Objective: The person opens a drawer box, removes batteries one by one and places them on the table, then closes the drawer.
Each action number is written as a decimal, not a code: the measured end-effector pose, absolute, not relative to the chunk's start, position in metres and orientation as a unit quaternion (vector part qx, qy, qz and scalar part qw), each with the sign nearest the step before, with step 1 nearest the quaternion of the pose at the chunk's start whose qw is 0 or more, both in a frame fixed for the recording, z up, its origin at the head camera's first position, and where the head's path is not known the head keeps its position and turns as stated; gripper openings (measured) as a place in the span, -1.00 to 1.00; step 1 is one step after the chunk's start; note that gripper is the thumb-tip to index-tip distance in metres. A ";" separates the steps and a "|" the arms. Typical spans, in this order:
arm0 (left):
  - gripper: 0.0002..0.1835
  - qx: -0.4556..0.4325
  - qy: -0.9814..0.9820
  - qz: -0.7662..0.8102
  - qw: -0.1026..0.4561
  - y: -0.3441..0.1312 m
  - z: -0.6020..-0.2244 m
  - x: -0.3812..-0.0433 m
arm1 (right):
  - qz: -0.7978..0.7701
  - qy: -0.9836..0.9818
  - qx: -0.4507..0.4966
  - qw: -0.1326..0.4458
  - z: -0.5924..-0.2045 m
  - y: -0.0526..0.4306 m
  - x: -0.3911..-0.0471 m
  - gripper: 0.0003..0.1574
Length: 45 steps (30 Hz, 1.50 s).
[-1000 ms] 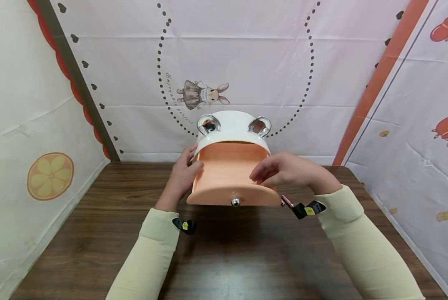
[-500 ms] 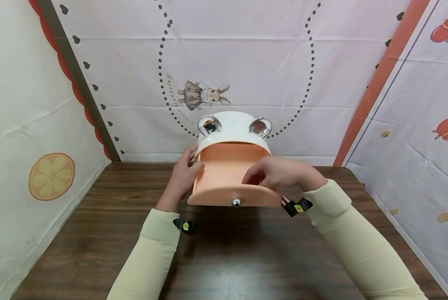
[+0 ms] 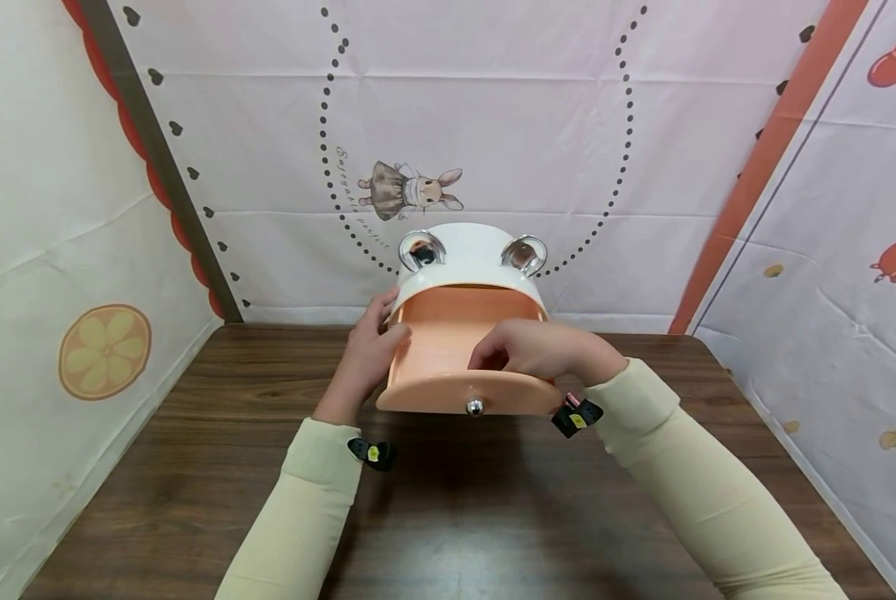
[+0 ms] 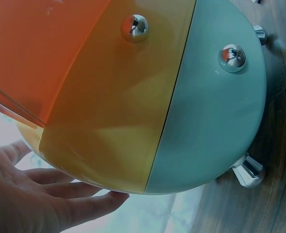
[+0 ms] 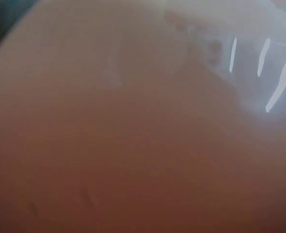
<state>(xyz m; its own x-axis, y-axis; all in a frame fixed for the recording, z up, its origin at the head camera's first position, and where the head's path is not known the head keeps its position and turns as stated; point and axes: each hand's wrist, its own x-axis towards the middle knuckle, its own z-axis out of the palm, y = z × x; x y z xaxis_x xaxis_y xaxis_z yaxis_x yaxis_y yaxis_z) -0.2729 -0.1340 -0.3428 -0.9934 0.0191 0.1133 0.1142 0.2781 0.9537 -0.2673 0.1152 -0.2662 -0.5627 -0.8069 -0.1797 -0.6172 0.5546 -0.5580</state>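
Observation:
A small rounded drawer cabinet with a white top and two silver rings stands at the table's back. Its top peach drawer is pulled out and has a silver knob. My left hand rests against the cabinet's left side, fingers stretched along its edge in the left wrist view. Inside the drawer's right part is my right hand, bent downward behind the drawer front, which hides its fingertips; I cannot tell whether it holds anything. The glossy drawer front fills the right wrist view.
Below the peach drawer, a yellow drawer and a green drawer are closed. Silver feet carry the cabinet on the dark wooden table. Printed cloth hangs behind and at both sides.
My right hand has moved left and down into the drawer, and its fingertips have gone out of sight behind the front. The left hand and the cabinet stay in place.

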 end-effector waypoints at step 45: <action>-0.29 -0.047 -0.796 -0.601 0.046 -0.132 -0.339 -0.269 | -0.200 0.884 -0.400 0.133 -0.268 0.109 -0.269 -0.97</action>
